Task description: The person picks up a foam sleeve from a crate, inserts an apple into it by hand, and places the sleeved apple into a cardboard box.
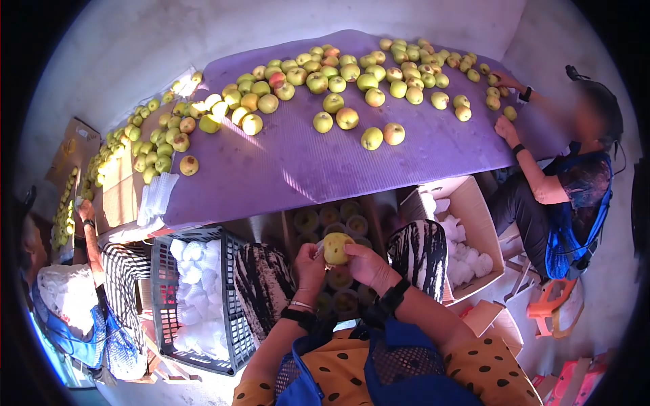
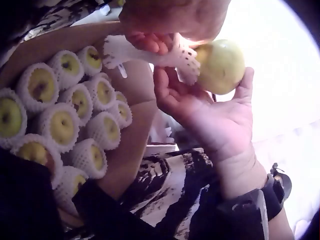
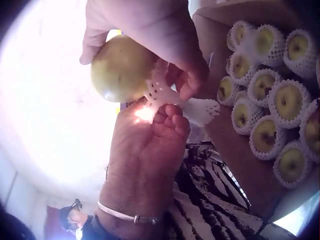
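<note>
A yellow-green apple (image 1: pixel 338 250) is held up in front of the person, above an open box. My right hand (image 1: pixel 370 266) grips it, thumb on one side and fingers curled beneath, as the left wrist view shows. White foam net sleeve (image 2: pixel 181 59) overlaps one end of the apple, its other end hanging loose. My left hand (image 1: pixel 310 271) pinches the foam net sleeve (image 3: pixel 159 90) with curled fingers, close to the right hand's fingertips. Most of the apple's skin is bare.
Below the hands, a cardboard box (image 2: pixel 137 117) contains netted apples (image 2: pixel 62 125). A purple-covered table (image 1: pixel 271 169) bears many loose apples. A black crate (image 1: pixel 233 304) at left and a carton (image 1: pixel 491 250) at right contain white foam nets. People sit at both sides.
</note>
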Demonstrator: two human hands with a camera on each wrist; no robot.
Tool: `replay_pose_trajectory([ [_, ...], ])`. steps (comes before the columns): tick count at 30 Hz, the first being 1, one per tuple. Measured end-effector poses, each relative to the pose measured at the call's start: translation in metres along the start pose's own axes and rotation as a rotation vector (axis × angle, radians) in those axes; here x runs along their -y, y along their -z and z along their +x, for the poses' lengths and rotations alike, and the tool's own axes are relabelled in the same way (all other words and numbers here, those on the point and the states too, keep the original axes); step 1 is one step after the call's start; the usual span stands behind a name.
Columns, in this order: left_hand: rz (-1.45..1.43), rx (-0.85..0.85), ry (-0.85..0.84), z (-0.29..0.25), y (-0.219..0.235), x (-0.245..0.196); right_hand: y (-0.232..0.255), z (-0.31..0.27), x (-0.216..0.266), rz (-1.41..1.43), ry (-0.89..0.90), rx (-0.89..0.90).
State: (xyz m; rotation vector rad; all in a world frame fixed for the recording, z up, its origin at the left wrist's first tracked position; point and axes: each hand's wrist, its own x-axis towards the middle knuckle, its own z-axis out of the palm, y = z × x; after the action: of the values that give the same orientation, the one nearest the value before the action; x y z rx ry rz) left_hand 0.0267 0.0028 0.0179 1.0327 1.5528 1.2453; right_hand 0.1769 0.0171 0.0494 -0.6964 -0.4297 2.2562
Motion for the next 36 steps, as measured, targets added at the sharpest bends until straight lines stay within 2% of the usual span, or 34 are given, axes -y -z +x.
replay_pose_trajectory([
  [3, -0.15, 0.064, 0.0, 0.0, -0.002, -0.002, -0.002, 0.0, 0.002, -0.02, 0.066, -0.007],
  [6, -0.412, 0.075, 0.271, 0.002, 0.0, -0.005, 0.003, 0.005, 0.0, -0.126, 0.073, -0.035],
  [9, -0.543, 0.004, 0.239, 0.003, 0.0, -0.003, -0.001, 0.001, -0.001, -0.324, 0.085, -0.111],
  [11, -0.522, -0.016, 0.184, 0.002, -0.002, -0.007, -0.004, 0.001, -0.003, -0.497, 0.146, -0.136],
  [14, -0.364, 0.007, 0.09, 0.001, -0.003, -0.004, -0.006, 0.003, -0.002, -0.382, 0.164, -0.226],
  [17, -0.278, 0.059, 0.021, -0.001, -0.004, -0.003, -0.007, 0.004, -0.001, -0.456, 0.279, -0.285],
  [20, -0.283, 0.047, 0.033, -0.003, -0.004, -0.012, 0.01, 0.012, -0.01, -0.985, 0.452, -0.388],
  [21, -0.288, 0.033, 0.049, -0.005, -0.004, -0.016, 0.011, 0.012, -0.011, -1.083, 0.495, -0.414],
  [23, -0.23, 0.131, 0.034, -0.007, -0.001, -0.019, 0.01, 0.012, -0.011, -1.278, 0.584, -0.468],
  [26, -0.22, 0.224, 0.062, -0.01, -0.001, -0.021, 0.012, 0.015, -0.012, -1.377, 0.639, -0.561],
  [30, -0.171, 0.22, 0.046, -0.007, -0.002, -0.003, 0.005, 0.01, -0.013, -1.428, 0.611, -0.556],
  [32, -0.13, 0.159, -0.021, 0.001, -0.003, 0.015, 0.003, 0.01, -0.014, -1.449, 0.589, -0.544],
  [34, -0.051, 0.073, -0.041, 0.001, -0.003, 0.027, 0.002, 0.007, -0.013, -1.56, 0.596, -0.425],
  [36, 0.065, -0.038, -0.016, -0.004, -0.005, 0.005, -0.001, 0.004, -0.009, -1.656, 0.576, -0.311],
])
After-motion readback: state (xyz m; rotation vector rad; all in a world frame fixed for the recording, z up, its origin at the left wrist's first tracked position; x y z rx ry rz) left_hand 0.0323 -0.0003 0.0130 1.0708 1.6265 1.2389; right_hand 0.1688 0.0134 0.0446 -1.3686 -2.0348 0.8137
